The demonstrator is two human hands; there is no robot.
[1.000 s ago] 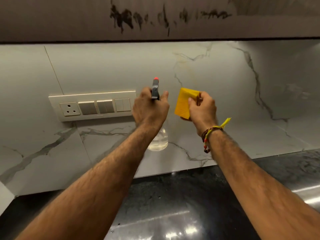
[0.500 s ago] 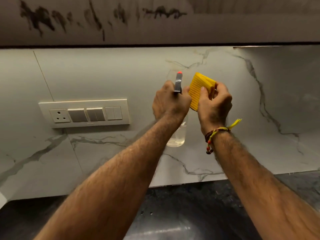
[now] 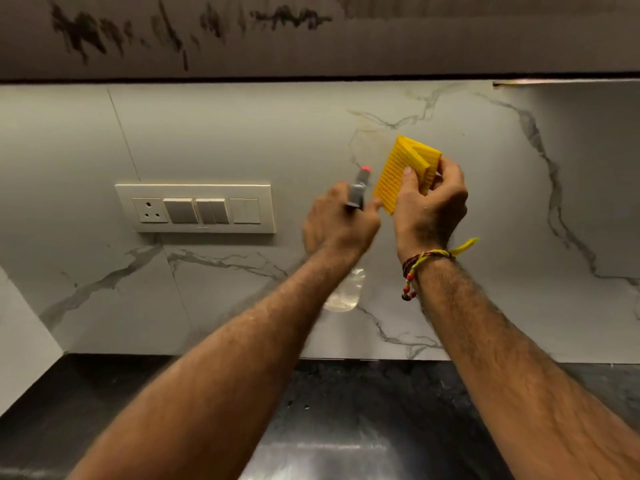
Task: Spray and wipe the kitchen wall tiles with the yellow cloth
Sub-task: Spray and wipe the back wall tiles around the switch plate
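Observation:
My left hand [image 3: 337, 225] grips a clear spray bottle [image 3: 344, 292] by its neck. The grey head with a red nozzle tip [image 3: 360, 183] points up at the white marble wall tiles [image 3: 381, 109]. Just to its right, my right hand [image 3: 429, 206] holds a folded, ribbed yellow cloth [image 3: 398, 171] between thumb and fingers, raised in front of the tiles. Whether the cloth touches the wall I cannot tell. The two hands are almost touching.
A cream switch panel with a socket [image 3: 195, 207] is set in the wall to the left of the hands. A dark cabinet underside [image 3: 311, 36] hangs above the tiles. Below lies a glossy black countertop [image 3: 346, 427]. A side wall [image 3: 20, 341] closes the left corner.
Both hands moved rightward along the wall, away from the switch panel. The cloth has been turned so its ribbed face shows, and the bottle head has tilted slightly to the right.

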